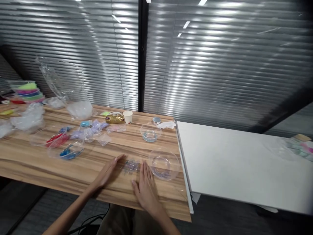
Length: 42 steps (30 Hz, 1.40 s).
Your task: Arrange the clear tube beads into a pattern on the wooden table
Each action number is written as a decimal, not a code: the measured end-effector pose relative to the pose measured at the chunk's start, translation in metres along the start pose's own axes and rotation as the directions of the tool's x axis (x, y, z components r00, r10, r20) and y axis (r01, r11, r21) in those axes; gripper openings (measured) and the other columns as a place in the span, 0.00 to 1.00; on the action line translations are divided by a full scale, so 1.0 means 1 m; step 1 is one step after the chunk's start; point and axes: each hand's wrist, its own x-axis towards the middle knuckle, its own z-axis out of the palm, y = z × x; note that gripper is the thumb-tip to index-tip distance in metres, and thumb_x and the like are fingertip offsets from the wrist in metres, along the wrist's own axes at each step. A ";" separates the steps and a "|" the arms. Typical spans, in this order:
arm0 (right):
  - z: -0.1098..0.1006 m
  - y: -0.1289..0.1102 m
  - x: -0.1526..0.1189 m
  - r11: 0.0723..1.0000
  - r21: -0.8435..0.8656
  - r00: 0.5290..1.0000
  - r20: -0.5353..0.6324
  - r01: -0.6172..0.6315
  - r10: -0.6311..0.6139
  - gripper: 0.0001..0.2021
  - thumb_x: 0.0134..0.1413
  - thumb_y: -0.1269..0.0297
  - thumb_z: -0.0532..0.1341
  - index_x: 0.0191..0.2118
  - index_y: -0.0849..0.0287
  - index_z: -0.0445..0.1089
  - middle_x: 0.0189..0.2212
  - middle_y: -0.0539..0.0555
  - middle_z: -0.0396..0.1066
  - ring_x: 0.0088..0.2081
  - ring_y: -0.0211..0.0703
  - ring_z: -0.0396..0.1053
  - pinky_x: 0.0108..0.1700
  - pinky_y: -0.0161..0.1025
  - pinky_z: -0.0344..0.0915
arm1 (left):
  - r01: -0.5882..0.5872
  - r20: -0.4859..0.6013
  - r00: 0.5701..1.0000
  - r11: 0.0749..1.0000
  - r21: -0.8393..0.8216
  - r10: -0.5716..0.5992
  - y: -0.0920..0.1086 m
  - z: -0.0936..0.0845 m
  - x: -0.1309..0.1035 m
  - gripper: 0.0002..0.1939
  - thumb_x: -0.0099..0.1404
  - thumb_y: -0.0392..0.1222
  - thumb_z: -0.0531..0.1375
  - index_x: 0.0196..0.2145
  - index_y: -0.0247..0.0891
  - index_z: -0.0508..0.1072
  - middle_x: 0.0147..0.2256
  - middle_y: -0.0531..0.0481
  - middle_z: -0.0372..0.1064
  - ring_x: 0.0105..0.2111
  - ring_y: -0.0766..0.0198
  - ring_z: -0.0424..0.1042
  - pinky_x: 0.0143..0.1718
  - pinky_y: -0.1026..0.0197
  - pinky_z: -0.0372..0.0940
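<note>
A small clear, faintly purple piece (132, 165), too blurred to name, lies on the wooden table between my two hands. To its left my left hand (106, 173) rests on edge with fingers stretched out, holding nothing. On the other side my right hand (146, 189) lies palm down, fingers extended and thumb apart, also with nothing in it. Just right of my right fingertips stands a clear round bowl (174, 166) with something faintly purple at its bottom. Farther back is another clear bowl (149, 137) holding a little bluish liquid.
Clear bowls with blue pieces (66, 151) and red pieces (57, 140) sit at left beside purple packets (91, 130). A paper cup (127, 117), gold packet (114, 118) and crumpled tissue (166, 124) line the back. A white table (234, 163) adjoins at right.
</note>
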 end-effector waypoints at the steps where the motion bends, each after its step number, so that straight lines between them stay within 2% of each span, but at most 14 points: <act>1: -0.001 0.000 -0.001 1.000 0.003 1.000 -0.001 -0.005 0.005 0.35 0.63 0.59 0.52 0.68 0.65 0.34 0.66 0.60 0.33 0.66 0.56 0.38 0.63 0.57 0.48 | 0.007 -0.011 1.000 1.000 0.021 -0.007 -0.001 0.000 -0.001 0.30 0.72 0.55 0.36 0.57 0.38 0.66 0.57 0.46 0.63 0.57 0.54 0.62 0.60 0.48 0.55; 5: -0.006 -0.001 -0.001 0.999 0.005 0.998 0.040 -0.044 0.044 0.33 0.63 0.60 0.51 0.67 0.66 0.39 0.66 0.61 0.37 0.66 0.55 0.41 0.63 0.56 0.50 | -0.018 -0.002 1.000 0.991 0.136 0.019 -0.002 0.002 -0.002 0.27 0.71 0.55 0.45 0.58 0.37 0.64 0.57 0.45 0.63 0.57 0.54 0.62 0.59 0.49 0.58; 8: -0.012 -0.003 0.001 1.000 -0.022 0.998 0.067 -0.016 0.018 0.30 0.64 0.58 0.51 0.66 0.65 0.45 0.66 0.60 0.39 0.66 0.54 0.41 0.64 0.55 0.48 | -0.172 0.100 0.984 0.949 0.264 0.150 0.001 0.004 -0.001 0.27 0.69 0.54 0.49 0.61 0.41 0.59 0.60 0.46 0.57 0.59 0.53 0.59 0.59 0.50 0.57; 11: -0.015 -0.005 0.002 0.998 -0.054 0.999 0.048 0.022 -0.020 0.28 0.64 0.58 0.51 0.66 0.61 0.47 0.66 0.58 0.40 0.66 0.53 0.40 0.64 0.54 0.48 | -0.327 0.205 0.941 0.881 0.343 0.270 0.005 0.006 -0.001 0.27 0.69 0.51 0.51 0.63 0.44 0.55 0.63 0.48 0.51 0.61 0.53 0.55 0.60 0.50 0.54; 14: -0.016 -0.008 0.004 0.995 -0.091 0.999 0.046 0.030 -0.026 0.27 0.64 0.58 0.51 0.66 0.60 0.49 0.66 0.58 0.41 0.66 0.52 0.41 0.64 0.54 0.48 | -0.462 0.308 0.878 0.816 0.348 0.366 0.005 0.009 0.000 0.28 0.70 0.49 0.50 0.65 0.44 0.50 0.64 0.49 0.48 0.63 0.54 0.51 0.62 0.49 0.51; 17: -0.016 -0.011 0.006 0.992 -0.123 0.999 0.049 0.012 -0.006 0.24 0.64 0.59 0.51 0.64 0.57 0.54 0.65 0.57 0.44 0.66 0.52 0.42 0.63 0.55 0.49 | -0.528 0.344 0.840 0.780 0.336 0.420 0.001 0.013 0.002 0.27 0.71 0.48 0.49 0.65 0.43 0.49 0.64 0.48 0.47 0.64 0.55 0.48 0.63 0.48 0.48; 21: -0.016 -0.013 0.006 0.991 -0.136 0.999 0.036 -0.001 0.006 0.21 0.64 0.61 0.51 0.61 0.56 0.58 0.65 0.55 0.45 0.65 0.51 0.43 0.63 0.54 0.49 | -0.499 0.321 0.858 0.797 0.340 0.400 -0.007 0.016 0.002 0.26 0.72 0.46 0.47 0.65 0.42 0.49 0.64 0.48 0.47 0.64 0.56 0.46 0.64 0.48 0.47; 25: -0.016 -0.011 0.006 0.991 -0.133 1.000 0.018 0.013 -0.010 0.21 0.65 0.61 0.50 0.61 0.59 0.59 0.64 0.56 0.47 0.65 0.48 0.44 0.64 0.52 0.49 | -0.485 0.334 0.862 0.811 0.327 0.382 -0.010 0.015 0.002 0.25 0.73 0.46 0.46 0.65 0.42 0.50 0.65 0.49 0.45 0.65 0.57 0.44 0.65 0.48 0.44; 28: -0.017 -0.010 0.008 0.985 -0.168 0.998 0.053 0.049 -0.041 0.22 0.64 0.61 0.51 0.62 0.59 0.57 0.65 0.58 0.46 0.65 0.49 0.43 0.64 0.53 0.48 | -0.467 0.337 0.864 0.845 0.262 0.373 -0.006 0.016 0.015 0.24 0.72 0.49 0.46 0.62 0.40 0.56 0.64 0.46 0.49 0.63 0.55 0.49 0.63 0.48 0.47; 31: -0.016 -0.011 0.011 0.976 -0.206 0.996 0.073 0.066 -0.052 0.22 0.64 0.60 0.51 0.62 0.58 0.58 0.65 0.59 0.44 0.66 0.50 0.41 0.63 0.54 0.48 | -0.370 0.257 0.912 0.913 0.174 0.321 0.004 0.018 0.045 0.22 0.71 0.50 0.46 0.53 0.37 0.68 0.54 0.41 0.65 0.54 0.52 0.63 0.57 0.48 0.57; 34: -0.015 -0.012 0.011 0.976 -0.213 0.999 0.036 0.041 -0.034 0.20 0.64 0.61 0.52 0.59 0.58 0.61 0.65 0.61 0.44 0.66 0.51 0.41 0.63 0.54 0.48 | -0.365 0.297 0.902 0.922 0.132 0.314 0.017 0.023 0.078 0.22 0.70 0.50 0.45 0.40 0.35 0.74 0.41 0.42 0.72 0.44 0.53 0.69 0.49 0.52 0.63; 36: -0.014 -0.012 0.009 0.980 -0.199 1.000 0.005 0.026 -0.026 0.19 0.63 0.62 0.53 0.58 0.58 0.63 0.65 0.61 0.45 0.65 0.51 0.43 0.63 0.53 0.49 | -0.358 0.344 0.888 0.928 0.101 0.305 0.023 0.025 0.093 0.22 0.70 0.49 0.46 0.32 0.35 0.75 0.34 0.45 0.74 0.37 0.56 0.71 0.42 0.56 0.65; 39: -0.013 -0.010 0.006 0.987 -0.162 0.999 -0.039 0.019 -0.026 0.17 0.63 0.64 0.53 0.55 0.57 0.66 0.64 0.61 0.47 0.64 0.51 0.47 0.62 0.53 0.52 | -0.338 0.399 0.870 0.939 0.057 0.289 0.024 0.027 0.102 0.18 0.66 0.50 0.53 0.30 0.36 0.75 0.29 0.49 0.74 0.30 0.61 0.71 0.33 0.63 0.64; 42: -0.013 -0.008 0.004 0.990 -0.140 0.996 -0.079 0.018 -0.030 0.15 0.63 0.64 0.53 0.53 0.58 0.68 0.63 0.60 0.50 0.63 0.51 0.50 0.61 0.51 0.54 | -0.312 0.378 0.884 0.949 0.044 0.274 0.019 0.028 0.098 0.13 0.61 0.48 0.59 0.31 0.34 0.76 0.29 0.49 0.73 0.29 0.62 0.71 0.31 0.65 0.63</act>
